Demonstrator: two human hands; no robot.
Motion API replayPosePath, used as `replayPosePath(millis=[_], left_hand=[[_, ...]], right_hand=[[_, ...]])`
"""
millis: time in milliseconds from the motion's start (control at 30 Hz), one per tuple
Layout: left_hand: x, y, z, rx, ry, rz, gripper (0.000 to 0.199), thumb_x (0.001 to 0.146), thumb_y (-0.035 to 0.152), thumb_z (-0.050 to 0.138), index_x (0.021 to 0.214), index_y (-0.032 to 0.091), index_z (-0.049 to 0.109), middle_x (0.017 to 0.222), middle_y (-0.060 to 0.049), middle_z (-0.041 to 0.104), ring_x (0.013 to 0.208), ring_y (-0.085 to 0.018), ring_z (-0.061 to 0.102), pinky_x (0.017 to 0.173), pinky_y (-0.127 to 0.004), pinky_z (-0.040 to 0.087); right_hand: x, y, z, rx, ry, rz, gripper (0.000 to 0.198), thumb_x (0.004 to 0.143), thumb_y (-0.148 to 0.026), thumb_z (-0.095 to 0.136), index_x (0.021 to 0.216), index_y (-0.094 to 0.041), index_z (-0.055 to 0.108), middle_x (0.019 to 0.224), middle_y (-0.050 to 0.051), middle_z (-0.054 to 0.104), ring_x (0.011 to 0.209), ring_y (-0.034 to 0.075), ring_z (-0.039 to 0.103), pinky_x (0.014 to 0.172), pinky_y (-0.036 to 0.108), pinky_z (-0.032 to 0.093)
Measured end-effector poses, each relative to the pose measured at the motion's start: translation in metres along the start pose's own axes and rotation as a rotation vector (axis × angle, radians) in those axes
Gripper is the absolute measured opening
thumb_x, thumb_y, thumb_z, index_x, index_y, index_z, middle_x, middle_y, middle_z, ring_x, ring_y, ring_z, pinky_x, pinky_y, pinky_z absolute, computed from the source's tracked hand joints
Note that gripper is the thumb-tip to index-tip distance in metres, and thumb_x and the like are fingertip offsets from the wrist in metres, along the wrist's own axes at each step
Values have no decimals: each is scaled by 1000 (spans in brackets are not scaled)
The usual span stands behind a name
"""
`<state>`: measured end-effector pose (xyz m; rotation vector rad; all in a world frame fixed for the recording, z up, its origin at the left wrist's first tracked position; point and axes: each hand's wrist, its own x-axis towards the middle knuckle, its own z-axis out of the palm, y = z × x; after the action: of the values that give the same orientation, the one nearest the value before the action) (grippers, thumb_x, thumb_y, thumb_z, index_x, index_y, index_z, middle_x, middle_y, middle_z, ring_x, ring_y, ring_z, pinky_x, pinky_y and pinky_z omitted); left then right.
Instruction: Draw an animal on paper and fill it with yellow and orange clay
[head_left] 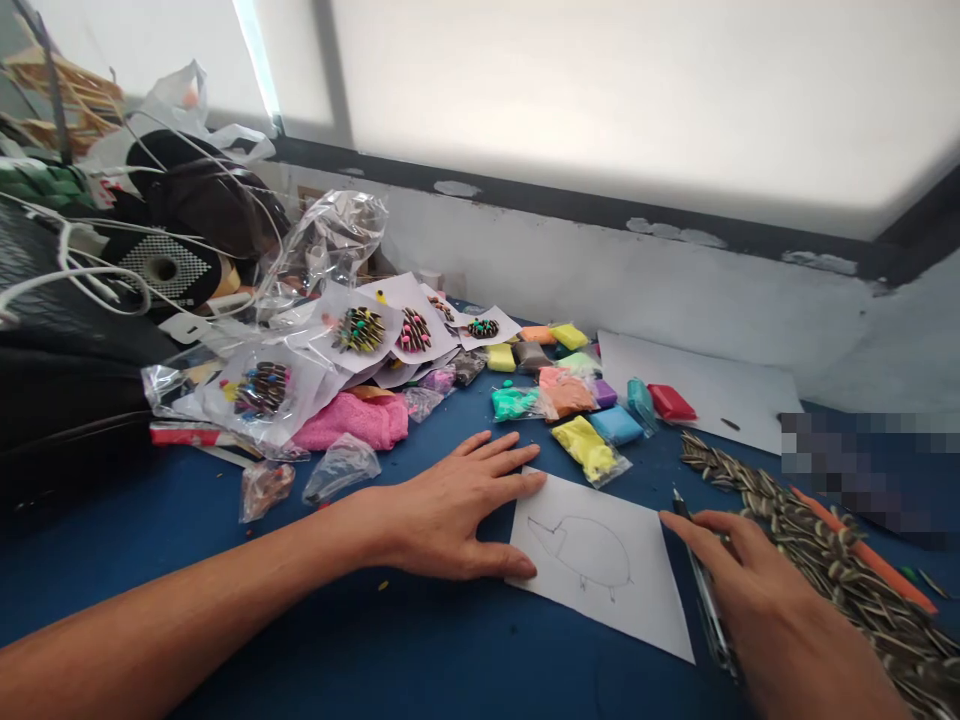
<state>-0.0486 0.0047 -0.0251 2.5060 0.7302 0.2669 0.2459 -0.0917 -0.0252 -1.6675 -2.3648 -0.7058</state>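
Observation:
A white sheet of paper (645,610) lies on the blue tabletop, bearing a pencil-like line drawing (592,550) of a rounded animal with a pointed snout and short legs. My left hand (450,515) rests flat with fingers spread, thumb and index finger on the sheet's left edge. At the right edge is my right hand (780,610), one digit reaching the sheet's upper right corner. A pen (705,590) lies alongside, passing under that digit; no grip on it shows. Part of the right hand's fingers is hidden.
Bagged coloured clay packs (589,447) sit beyond the sheet. Striped sunflower seeds (832,555) and an orange strip (870,555) spread at right. Paper pieces with seed-covered figures (360,330), a pink cloth (352,420) and clear plastic bags (341,468) occupy the left.

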Motion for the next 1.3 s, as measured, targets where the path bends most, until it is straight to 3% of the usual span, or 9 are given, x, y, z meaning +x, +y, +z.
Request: replayPosePath(millis=[167, 367, 500, 567, 733, 867, 1000, 1133, 1300], left_hand=[[3, 6, 2, -35, 193, 56, 38, 94, 31, 51, 130, 19, 57, 139, -11, 53, 132, -26, 45, 110, -45, 37], [4, 12, 5, -6, 191, 85, 46, 93, 28, 51, 138, 18, 48, 145, -15, 46, 137, -29, 39, 109, -49, 37], [5, 20, 4, -15, 176, 160, 26, 95, 23, 48, 114, 17, 64, 119, -10, 64, 112, -22, 58, 101, -39, 44], [5, 21, 5, 30, 149, 137, 26, 94, 25, 51, 116, 18, 64, 125, -11, 61, 115, -24, 57, 101, -41, 44], [2, 15, 9, 109, 13, 23, 67, 91, 45, 56, 146, 13, 37, 154, -21, 30, 143, -35, 29, 112, -53, 31], [2, 14, 10, 90, 13, 34, 64, 91, 45, 55, 145, 15, 40, 154, -18, 33, 143, -34, 29, 114, -52, 30], [1, 13, 10, 71, 33, 44, 62, 89, 45, 57, 143, 17, 44, 153, -17, 34, 143, -35, 29, 113, -54, 31], [1, 12, 12, 64, 43, 54, 60, 89, 45, 58, 142, 18, 45, 153, -17, 35, 143, -35, 29, 112, -55, 31], [0, 11, 12, 67, 31, 64, 59, 90, 45, 57, 141, 17, 46, 153, -18, 34, 143, -36, 28, 112, -56, 30]], right_hand=[[2, -5, 7, -82, 33, -15, 60, 72, 6, 32, 109, -18, 72, 100, 13, 71, 78, 21, 73, 53, 25, 59], [-2, 0, 15, -49, 10, -49, 63, 71, 8, 33, 116, -14, 70, 102, 11, 73, 83, 21, 72, 66, 32, 61], [-1, -2, 13, -6, -6, -30, 51, 79, 0, 35, 118, -9, 68, 100, 13, 72, 85, 22, 70, 73, 37, 61], [0, -4, 11, -4, -6, -8, 42, 85, -8, 38, 115, -10, 68, 101, 14, 70, 86, 24, 70, 72, 38, 60], [1, -5, 6, 22, -4, 23, 32, 92, -21, 40, 103, -16, 70, 98, 12, 69, 84, 23, 70, 70, 36, 59], [3, -6, 2, 67, -16, 28, 30, 95, -31, 42, 99, -21, 70, 102, 10, 68, 88, 21, 68, 74, 32, 56], [6, -13, 1, 87, -47, 99, 33, 94, -33, 39, 89, -23, 70, 90, 8, 69, 76, 20, 68, 65, 31, 55], [3, -20, 2, 27, -37, 212, 32, 90, -29, 40, 101, -17, 68, 85, 10, 73, 66, 23, 71, 49, 31, 53], [3, -23, -2, 95, -66, 249, 33, 87, -23, 41, 107, -21, 67, 84, 5, 76, 60, 19, 72, 42, 27, 51]])
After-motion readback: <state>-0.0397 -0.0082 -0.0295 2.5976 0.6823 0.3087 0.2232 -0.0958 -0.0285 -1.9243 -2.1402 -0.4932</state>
